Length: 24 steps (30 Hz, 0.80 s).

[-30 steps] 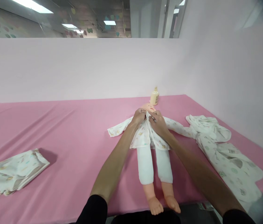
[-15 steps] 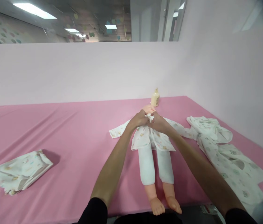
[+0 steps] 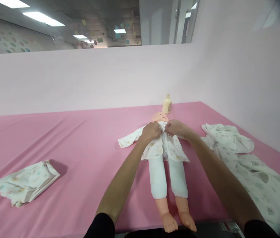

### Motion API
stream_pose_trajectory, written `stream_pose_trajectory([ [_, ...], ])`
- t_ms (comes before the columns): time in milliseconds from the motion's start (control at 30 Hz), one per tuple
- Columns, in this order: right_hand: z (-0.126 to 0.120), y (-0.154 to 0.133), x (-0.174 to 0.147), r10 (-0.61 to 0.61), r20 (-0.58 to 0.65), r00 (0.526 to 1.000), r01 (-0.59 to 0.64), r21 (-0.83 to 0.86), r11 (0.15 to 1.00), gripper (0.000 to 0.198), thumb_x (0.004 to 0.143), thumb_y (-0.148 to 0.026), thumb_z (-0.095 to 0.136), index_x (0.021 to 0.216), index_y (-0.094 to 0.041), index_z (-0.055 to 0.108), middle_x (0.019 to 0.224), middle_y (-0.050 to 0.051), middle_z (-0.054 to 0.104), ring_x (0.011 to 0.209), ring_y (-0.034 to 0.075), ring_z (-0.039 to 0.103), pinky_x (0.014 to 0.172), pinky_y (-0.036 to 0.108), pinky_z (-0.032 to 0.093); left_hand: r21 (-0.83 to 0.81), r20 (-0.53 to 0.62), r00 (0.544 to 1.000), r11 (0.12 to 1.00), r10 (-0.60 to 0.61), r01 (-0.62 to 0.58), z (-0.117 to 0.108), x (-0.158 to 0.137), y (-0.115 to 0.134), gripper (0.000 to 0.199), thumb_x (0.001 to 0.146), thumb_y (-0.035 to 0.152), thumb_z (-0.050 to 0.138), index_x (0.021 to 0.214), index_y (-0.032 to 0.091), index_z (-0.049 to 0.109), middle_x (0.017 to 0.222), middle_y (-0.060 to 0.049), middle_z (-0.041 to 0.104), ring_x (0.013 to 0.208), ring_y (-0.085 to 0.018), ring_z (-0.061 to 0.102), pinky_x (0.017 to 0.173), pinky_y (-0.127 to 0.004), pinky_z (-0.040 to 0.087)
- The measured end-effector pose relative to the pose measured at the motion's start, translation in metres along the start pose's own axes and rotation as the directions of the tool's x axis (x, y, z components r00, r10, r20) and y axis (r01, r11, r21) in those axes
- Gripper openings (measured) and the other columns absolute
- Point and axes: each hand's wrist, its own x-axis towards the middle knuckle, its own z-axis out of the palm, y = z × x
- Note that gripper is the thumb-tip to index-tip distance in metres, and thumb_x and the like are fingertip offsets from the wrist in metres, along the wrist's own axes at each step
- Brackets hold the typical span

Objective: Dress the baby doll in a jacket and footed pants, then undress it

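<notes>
A baby doll (image 3: 161,116) lies on its back on the pink-covered table, feet toward me. It wears a white printed jacket (image 3: 153,150) over white legs or trousers (image 3: 158,175). The jacket's front hangs apart in the lower half. My left hand (image 3: 152,131) is closed on the jacket's front edge at the chest, on the left side. Opposite it, my right hand (image 3: 176,128) pinches the other front edge, fingers pressed together. A small gap lies between the hands. The jacket's left sleeve is spread out sideways; my right forearm covers much of the other.
A folded printed cloth (image 3: 27,181) lies at the left on the pink sheet (image 3: 87,172). Crumpled white printed clothes (image 3: 249,165) are heaped at the right. A cream pump bottle (image 3: 166,105) stands behind the doll's head, near the white wall (image 3: 92,79).
My hands were together at the doll's collar and now are slightly apart, a little lower down the chest. The jacket's front edges have separated somewhat. The camera view has shifted slightly.
</notes>
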Motion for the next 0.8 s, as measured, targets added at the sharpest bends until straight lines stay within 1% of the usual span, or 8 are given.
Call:
stream_pose_trajectory([
  [67,-0.003,-0.002,-0.004,-0.015,0.032,0.999,0.016,-0.022,1.000,0.006,0.071,-0.014,0.062,0.072,-0.017,0.057,0.068,0.002,0.066,0.064,0.015,0.065,0.056,0.022,0.046,0.055,-0.019,1.000,0.998,-0.012,0.013,0.002,-0.001,0.003,0.010,0.081,0.018,0.048,0.087,0.018,0.056,0.099,-0.015,0.069,0.094,-0.028,0.066,0.071,-0.033,0.042],
  [200,-0.007,-0.006,-0.010,-0.062,0.017,0.998,0.063,-0.078,0.995,0.021,0.071,-0.013,0.059,0.058,-0.019,0.044,0.056,-0.002,0.054,0.057,0.012,0.059,0.052,0.020,0.040,0.065,-0.080,0.996,0.997,-0.046,0.052,0.002,-0.002,0.005,0.016,0.086,0.022,0.044,0.095,0.016,0.056,0.106,-0.017,0.068,0.101,-0.033,0.065,0.076,-0.036,0.044],
  [267,-0.009,-0.006,-0.011,-0.062,-0.038,0.997,0.060,-0.047,0.997,0.022,0.073,-0.015,0.058,0.058,-0.019,0.042,0.056,-0.002,0.054,0.057,0.012,0.060,0.051,0.020,0.040,0.030,-0.126,0.988,0.996,-0.084,0.088,0.000,-0.001,0.005,0.020,0.089,0.026,0.042,0.102,0.016,0.054,0.109,-0.017,0.067,0.101,-0.034,0.065,0.077,-0.037,0.044],
  [367,-0.011,-0.006,-0.010,-0.022,-0.095,0.995,0.027,0.053,0.998,0.019,0.077,-0.017,0.058,0.061,-0.019,0.047,0.062,0.002,0.064,0.060,0.014,0.064,0.054,0.020,0.047,-0.047,-0.161,0.982,0.994,-0.102,0.096,0.000,0.001,0.005,0.020,0.090,0.027,0.042,0.105,0.017,0.051,0.108,-0.015,0.067,0.101,-0.032,0.064,0.076,-0.036,0.044],
  [467,-0.012,-0.005,-0.007,0.008,-0.093,0.996,0.005,0.134,0.991,0.013,0.079,-0.015,0.057,0.066,-0.018,0.053,0.067,0.005,0.069,0.064,0.015,0.068,0.058,0.021,0.053,-0.137,-0.170,0.978,0.986,-0.122,0.099,0.000,0.002,0.004,0.016,0.090,0.024,0.042,0.103,0.018,0.049,0.105,-0.013,0.067,0.101,-0.029,0.063,0.076,-0.034,0.042],
  [600,-0.012,-0.003,-0.004,0.011,-0.080,0.997,0.002,0.164,0.986,0.014,0.080,-0.014,0.057,0.067,-0.018,0.053,0.068,0.007,0.070,0.063,0.016,0.069,0.058,0.022,0.055,-0.246,-0.174,0.973,0.964,-0.152,0.106,0.000,0.003,0.003,0.014,0.090,0.024,0.046,0.104,0.019,0.048,0.106,-0.011,0.068,0.100,-0.026,0.062,0.074,-0.031,0.040],
  [667,-0.011,-0.002,-0.003,0.001,-0.078,0.997,0.012,0.167,0.986,0.016,0.080,-0.014,0.058,0.066,-0.018,0.051,0.068,0.007,0.071,0.063,0.016,0.069,0.058,0.022,0.055,-0.256,-0.185,0.972,0.962,-0.144,0.094,0.001,0.004,0.002,0.015,0.091,0.023,0.046,0.105,0.019,0.049,0.106,-0.010,0.068,0.098,-0.025,0.062,0.074,-0.031,0.039],
  [800,-0.010,-0.001,-0.002,-0.014,-0.073,0.997,0.026,0.162,0.986,0.018,0.081,-0.016,0.059,0.066,-0.019,0.049,0.065,0.006,0.070,0.062,0.016,0.068,0.057,0.022,0.054,-0.215,-0.192,0.979,0.976,-0.066,0.024,0.004,0.007,-0.001,0.018,0.091,0.018,0.047,0.108,0.019,0.053,0.107,-0.009,0.069,0.098,-0.022,0.061,0.076,-0.029,0.039],
])
